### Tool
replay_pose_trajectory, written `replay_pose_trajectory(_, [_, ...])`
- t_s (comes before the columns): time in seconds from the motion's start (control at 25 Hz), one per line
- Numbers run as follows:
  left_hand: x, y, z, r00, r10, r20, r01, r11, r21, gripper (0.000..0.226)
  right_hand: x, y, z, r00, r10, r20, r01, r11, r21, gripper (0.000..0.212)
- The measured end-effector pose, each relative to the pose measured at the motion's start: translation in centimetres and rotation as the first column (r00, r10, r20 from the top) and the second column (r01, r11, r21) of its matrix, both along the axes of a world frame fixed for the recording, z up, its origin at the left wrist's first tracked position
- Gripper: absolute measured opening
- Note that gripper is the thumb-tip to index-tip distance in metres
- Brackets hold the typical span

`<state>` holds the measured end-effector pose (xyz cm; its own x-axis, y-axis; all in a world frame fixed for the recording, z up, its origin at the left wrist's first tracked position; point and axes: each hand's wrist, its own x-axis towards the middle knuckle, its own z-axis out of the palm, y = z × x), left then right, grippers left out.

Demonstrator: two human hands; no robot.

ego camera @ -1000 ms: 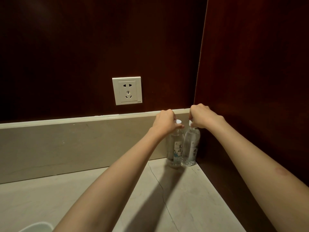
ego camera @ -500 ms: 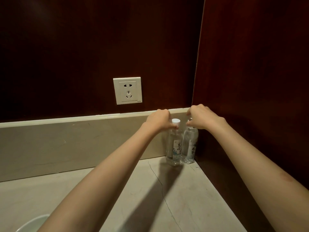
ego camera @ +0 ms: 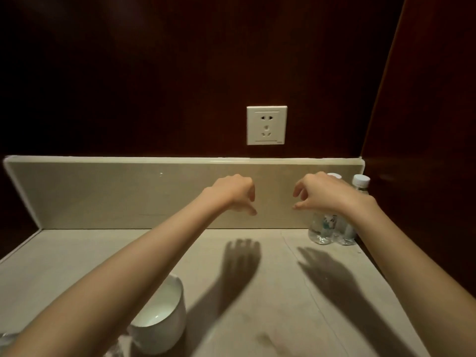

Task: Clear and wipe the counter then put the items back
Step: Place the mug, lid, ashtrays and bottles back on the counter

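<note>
Clear plastic makes up the two water bottles: one (ego camera: 321, 229) stands just left of the other (ego camera: 356, 202), touching or nearly so, both upright in the desk's (ego camera: 257, 305) far right corner, below and to the right of the wall socket (ego camera: 266, 125). Each carries a white cap and a label; how much water is inside you cannot tell. One white cup (ego camera: 161, 315) sits on the desk well below and left of the socket, partly under your left forearm, with nothing visible in it. Something clear and blurred lies at the bottom left edge, too smeared to name.

Your two hands hover above the desk, below the socket and in front of the pale backsplash (ego camera: 103, 191). Your left hand (ego camera: 233, 193) hangs palm down, fingers loosely curled, holding nothing. Your right hand (ego camera: 320, 193) does the same, fingers drooping and slightly spread, in front of the left bottle's cap without gripping it. Both throw dark shadows on the stone.
</note>
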<state>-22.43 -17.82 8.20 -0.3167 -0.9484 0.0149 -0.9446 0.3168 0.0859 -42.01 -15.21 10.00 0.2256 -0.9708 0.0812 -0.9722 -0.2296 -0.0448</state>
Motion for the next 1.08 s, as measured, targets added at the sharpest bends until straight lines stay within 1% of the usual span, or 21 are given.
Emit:
replay_pose_trajectory(0.16, [6.4,3.0,-1.4,0.998,0.048,0.043,-0.050,0.998,0.045,0.040,5.1,1.5,-1.7,0.995,0.096,-0.010,-0.096,0.994,0.043,0.037])
replay_pose_trajectory(0.4, [15.4,7.3,-2.9,0.990,0.137,0.028,-0.139,0.984,0.114,0.039,12.4,4.4,-3.8,0.973,0.232,0.001,-0.230,0.966,0.121,0.039])
replay_pose_trajectory(0.68, [23.7,11.6,-5.6,0.975,0.222,-0.007,-0.215,0.952,0.220,0.040,17.9,7.3,-3.9,0.933,0.351,0.082,-0.360,0.915,0.182,0.041])
replay_pose_trajectory(0.76, [25.1,12.8,-6.1,0.973,0.231,-0.024,-0.219,0.946,0.239,0.039,19.0,8.4,-3.4,0.917,0.380,0.117,-0.397,0.893,0.211,0.048])
replay_pose_trajectory(0.88, [26.8,14.3,-6.6,0.976,0.219,-0.018,-0.207,0.943,0.261,0.038,20.2,10.1,-2.9,0.890,0.434,0.139,-0.456,0.848,0.271,0.070])
replay_pose_trajectory(1.0, [27.5,15.2,-7.5,0.978,0.201,-0.048,-0.179,0.940,0.289,0.036,21.0,11.3,-3.2,0.869,0.491,0.061,-0.481,0.809,0.338,0.089])
replay_pose_trajectory(1.08, [27.6,15.5,-8.2,0.981,0.182,-0.066,-0.156,0.945,0.287,0.030,21.5,11.8,-3.8,0.856,0.517,0.007,-0.484,0.798,0.360,0.095])
